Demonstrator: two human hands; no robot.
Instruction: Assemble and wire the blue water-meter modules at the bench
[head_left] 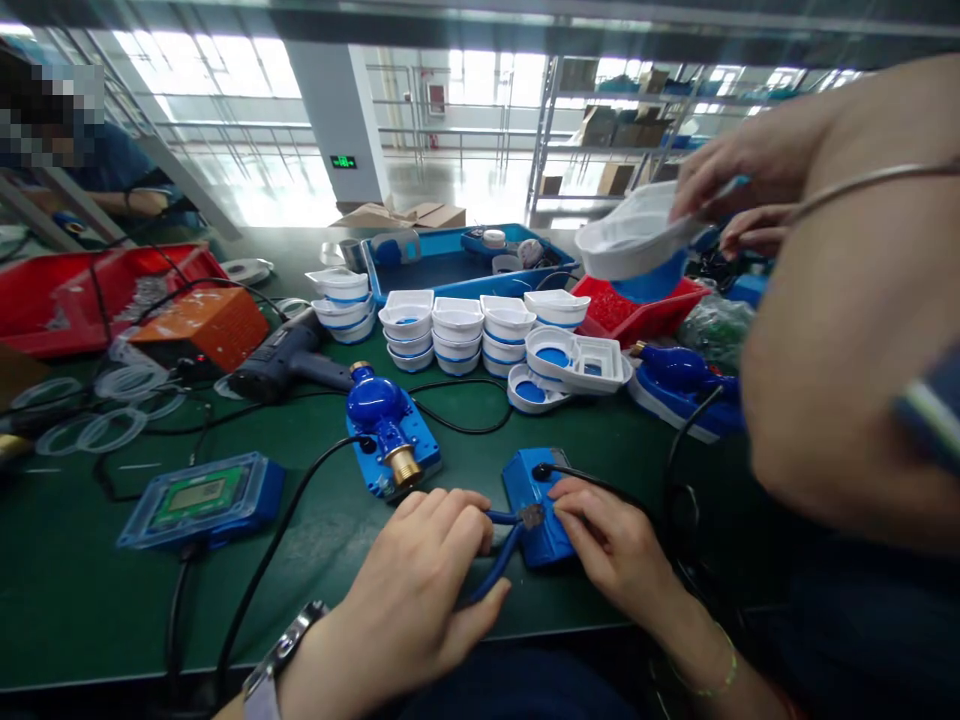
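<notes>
My left hand (pixel 427 560) is wrapped around the blue handles of a pair of pliers (pixel 504 560). The jaws rest against a small blue plastic housing (pixel 551 545), close to where a black cable (pixel 592 478) enters it. At the right edge of that housing, my right hand (pixel 611 535) holds it steady with bent fingers; the fingertips are partly hidden. Just beyond my left hand lies a blue water-meter body (pixel 375 405) with brass threaded ends, on a blue base. To the left is a blue box with a clear lid and a green circuit board (pixel 199 497).
Stacked white plastic covers (pixel 457 320) line the bench behind. A co-worker's arm (pixel 840 330) reaches in from the right, holding white covers (pixel 630 235). A power screwdriver (pixel 292 365), orange box (pixel 202 325), blue tray (pixel 450 285) and red bins (pixel 645 312) stand around. Cables cross the bench.
</notes>
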